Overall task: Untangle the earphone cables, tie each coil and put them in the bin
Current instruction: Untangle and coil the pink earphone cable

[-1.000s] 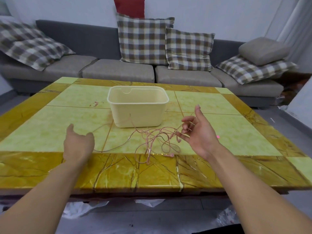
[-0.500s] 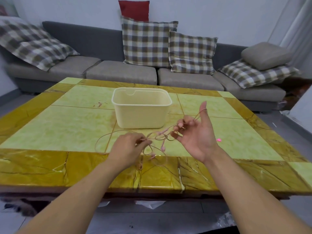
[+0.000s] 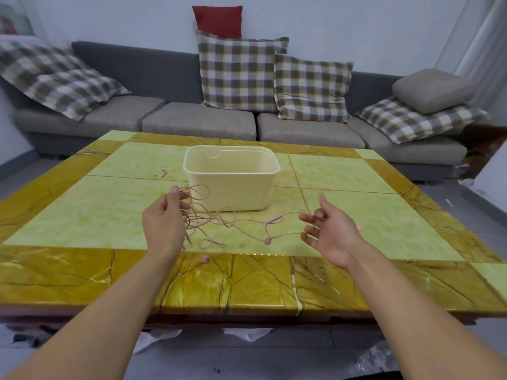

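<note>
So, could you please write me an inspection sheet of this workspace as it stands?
Surface: yellow-green marble-patterned table.
Job's things: cream bin upright at centre, open top, nothing visible inside.
Clutter: small pink piece on the table by the right hand.
Grippers: left hand grips a bunch of loops; right hand hooks strands with curled fingers.
Cables: pink earphone cables tangled, stretched between both hands.
Surroundings: grey sofa with checked cushions.

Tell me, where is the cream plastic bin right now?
The cream plastic bin stands mid-table on the green-and-yellow marble table, just beyond the tangled pink earphone cables.
</note>
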